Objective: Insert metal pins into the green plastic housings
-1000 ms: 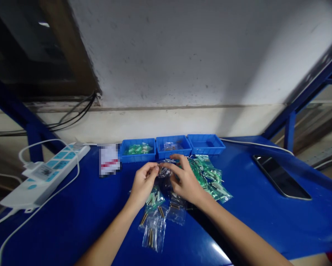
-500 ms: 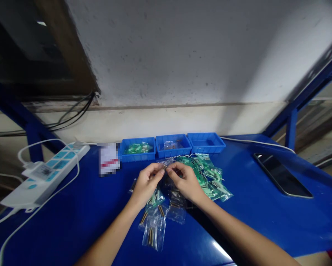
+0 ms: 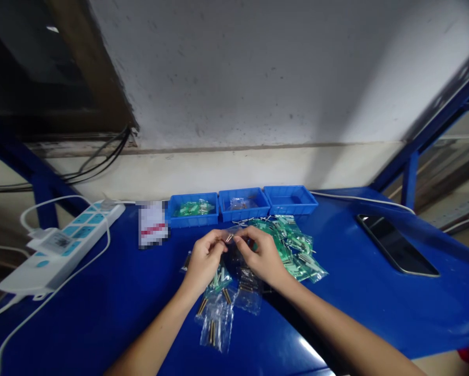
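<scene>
Between my two hands is a small clear plastic bag [image 3: 230, 237] with thin brass-coloured screw-like pieces inside. My left hand [image 3: 205, 256] pinches its left side, thumb and fingers closed. On the other side my right hand [image 3: 262, 255] pinches the bag the same way. Below and between the hands lie more clear bags [image 3: 215, 326] of brass-coloured pieces, loosely overlapping. A green-and-white packet [image 3: 220, 279] lies beside my left wrist. To the right of my right hand spreads a pile of green packets [image 3: 297, 245] with white and metal pieces, partly hidden by that hand.
Along the wall stand three blue bins: the left bin [image 3: 172, 216] holds green packets, the middle bin [image 3: 244, 213] clear bags, the right bin [image 3: 291, 209] nothing visible. A power strip [image 3: 62, 250] with cables lies left, a phone [image 3: 398, 245] right. A blurred white-and-red card [image 3: 153, 224] lies near the bins.
My left thumb has drawn back slightly from my right fingers, so the brass-coloured pieces in the bag show more clearly. The whole view has shifted slightly; other things lie as before.
</scene>
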Demonstrator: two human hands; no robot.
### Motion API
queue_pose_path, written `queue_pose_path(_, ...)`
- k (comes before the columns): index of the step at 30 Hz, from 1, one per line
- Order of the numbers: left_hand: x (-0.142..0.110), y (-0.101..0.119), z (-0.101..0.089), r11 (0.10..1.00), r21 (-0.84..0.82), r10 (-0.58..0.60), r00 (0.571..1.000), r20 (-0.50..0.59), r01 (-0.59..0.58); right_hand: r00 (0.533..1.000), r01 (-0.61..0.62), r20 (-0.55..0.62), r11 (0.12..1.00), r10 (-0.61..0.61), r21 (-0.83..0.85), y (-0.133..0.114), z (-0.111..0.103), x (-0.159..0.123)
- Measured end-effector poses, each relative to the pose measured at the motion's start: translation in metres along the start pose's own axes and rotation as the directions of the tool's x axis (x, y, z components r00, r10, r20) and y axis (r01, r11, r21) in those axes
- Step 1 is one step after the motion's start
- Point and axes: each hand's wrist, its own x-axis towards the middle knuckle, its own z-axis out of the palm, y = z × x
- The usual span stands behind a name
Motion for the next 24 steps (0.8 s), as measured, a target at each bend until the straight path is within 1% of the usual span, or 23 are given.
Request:
queue_pose_path(2,0.001,0.001,0.001,0.998,-0.04,-0.04,0.998,-0.051,0.038,0.997,0.07,-0.023,0.997,-0.07,-0.023,-0.001,-0.003,0.001)
queue_pose_path(4,0.001,0.004,0.002,0.979,-0.159,-0.141,0.988,-0.068,0.129,0.987,0.149,-0.046,0.987,-0.152,-0.054,-0.001,-0.007,0.001)
queue_pose_path(5,0.001,0.006,0.002,0.951,-0.24,-0.21,0.977,-0.048,0.192,0.98,0.184,-0.058,0.98,-0.189,-0.072,-0.001,-0.008,0.001)
queue_pose_path(7,0.001,0.009,0.003,0.867,-0.386,-0.324,0.945,0.042,0.314,0.967,0.233,-0.074,0.966,-0.242,-0.111,0.0,-0.01,0.001)
queue_pose_path(9,0.001,0.011,0.003,0.806,-0.459,-0.358,0.925,0.126,0.374,0.959,0.26,-0.074,0.955,-0.272,-0.146,0.003,-0.011,0.001)
queue_pose_path(10,0.001,0.011,0.003,0.801,-0.467,-0.348,0.926,0.145,0.374,0.957,0.269,-0.063,0.95,-0.282,-0.156,0.004,-0.011,0.0)
queue_pose_path(12,0.0,0.01,0.002,0.838,-0.439,-0.298,0.946,0.129,0.324,0.958,0.277,-0.026,0.948,-0.284,-0.157,0.006,-0.01,0.0)
queue_pose_path(14,0.001,0.008,0.0,0.907,-0.347,-0.235,0.97,0.058,0.24,0.966,0.258,0.008,0.956,-0.26,-0.139,0.007,-0.009,-0.001)
queue_pose_path(16,0.001,0.005,-0.002,0.973,-0.191,-0.141,0.989,-0.035,0.132,0.979,0.205,0.018,0.974,-0.204,-0.1,0.006,-0.009,0.0)
queue_pose_path(18,0.001,0.004,-0.004,1.0,-0.009,0.0,0.996,-0.085,-0.001,0.994,0.112,0.004,0.993,-0.112,-0.044,0.005,-0.009,0.002)
queue_pose_path(19,0.001,0.004,-0.005,0.994,0.075,0.084,0.993,-0.088,-0.078,0.999,0.053,-0.002,0.999,-0.053,-0.004,0.003,-0.009,0.003)
queue_pose_path(21,-0.001,0.004,-0.004,0.949,0.225,0.24,0.969,-0.058,-0.221,0.998,-0.063,0.002,0.993,0.064,0.096,0.001,-0.009,0.005)
queue_pose_path(23,-0.003,0.006,-0.003,0.884,0.343,0.34,0.94,-0.004,-0.318,0.989,-0.149,0.025,0.974,0.147,0.173,0.0,-0.009,0.007)
queue_pose_path(24,-0.004,0.006,-0.002,0.858,0.385,0.361,0.932,0.018,-0.34,0.983,-0.185,0.038,0.963,0.181,0.194,0.0,-0.009,0.008)
